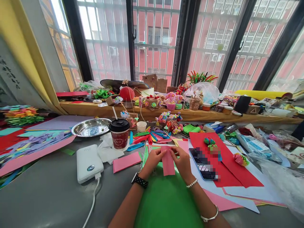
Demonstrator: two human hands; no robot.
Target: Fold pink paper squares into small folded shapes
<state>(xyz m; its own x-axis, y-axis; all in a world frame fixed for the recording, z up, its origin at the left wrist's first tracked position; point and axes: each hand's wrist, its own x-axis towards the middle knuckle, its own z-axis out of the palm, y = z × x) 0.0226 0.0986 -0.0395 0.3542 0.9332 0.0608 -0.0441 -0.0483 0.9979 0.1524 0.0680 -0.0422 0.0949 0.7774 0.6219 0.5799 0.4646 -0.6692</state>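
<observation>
A pink strip of paper (168, 164) hangs upright between my two hands, above a green surface (169, 202). My left hand (153, 160) pinches its upper left edge between thumb and fingers. On the other side, my right hand (182, 158) grips the upper right edge the same way. A stack of pink paper pieces (127, 162) lies left of my left hand. To the right of my right hand rests a phone (201, 164), on white and red paper sheets (239, 172).
A lidded coffee cup (119, 134), a steel tray (79, 129) and a white power bank with cable (89, 163) stand on the left. Coloured paper strips (142, 139) lie behind my hands. Craft flowers (169, 122) stand before the crowded windowsill. Plastic bags (280, 177) lie at right.
</observation>
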